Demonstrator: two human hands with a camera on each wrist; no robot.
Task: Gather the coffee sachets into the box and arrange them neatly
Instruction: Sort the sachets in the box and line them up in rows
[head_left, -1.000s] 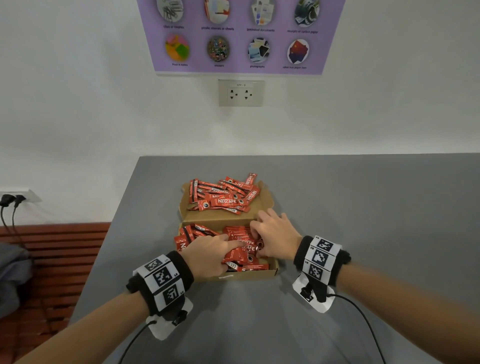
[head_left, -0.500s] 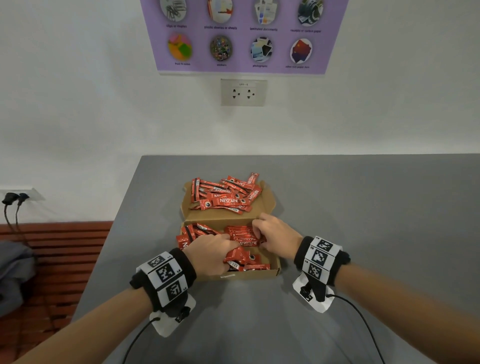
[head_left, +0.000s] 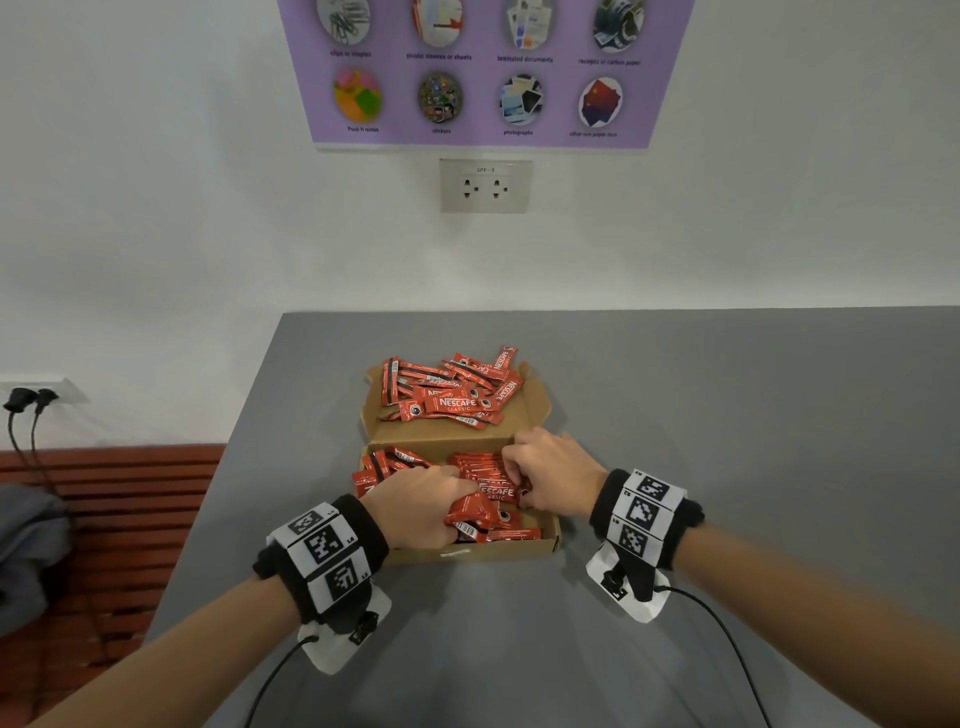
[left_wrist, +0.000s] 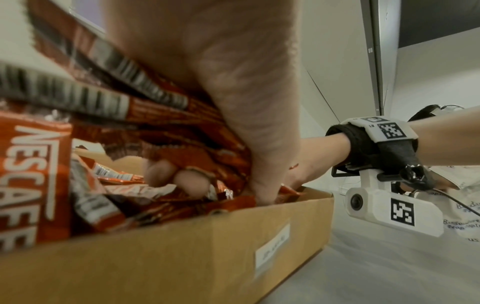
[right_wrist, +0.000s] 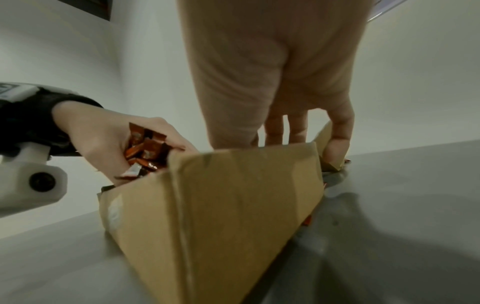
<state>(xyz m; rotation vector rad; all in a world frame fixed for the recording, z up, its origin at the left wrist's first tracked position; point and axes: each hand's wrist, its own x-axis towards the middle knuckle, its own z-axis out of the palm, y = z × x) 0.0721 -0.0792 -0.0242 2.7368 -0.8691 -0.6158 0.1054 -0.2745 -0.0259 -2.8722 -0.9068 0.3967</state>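
Note:
An open cardboard box (head_left: 498, 550) lies on the grey table (head_left: 727, 415). Red coffee sachets (head_left: 488, 506) fill its near half in a jumble. More sachets (head_left: 452, 397) are heaped on the flat lid (head_left: 535, 410) behind. My left hand (head_left: 426, 501) is inside the box on the left and grips a bunch of sachets (left_wrist: 161, 111), fingers curled round them (right_wrist: 145, 148). My right hand (head_left: 545, 475) is in the box on the right, its fingers (right_wrist: 296, 127) reaching down behind the box wall (right_wrist: 233, 205) and curled onto a stack of sachets (head_left: 480, 465). Its fingertips are hidden.
The table's left edge (head_left: 228, 467) drops to a red slatted bench (head_left: 119, 509) with grey cloth (head_left: 26, 551) on it. A white wall with a socket (head_left: 485, 185) and a purple poster (head_left: 483, 73) stands behind the table. Cables (head_left: 727, 649) trail from both wrist cameras.
Both hands have curled their fingers: they lay flatter over the sachets a second ago. The left hand has bunched sachets together in the box's near half. The box has stayed in place.

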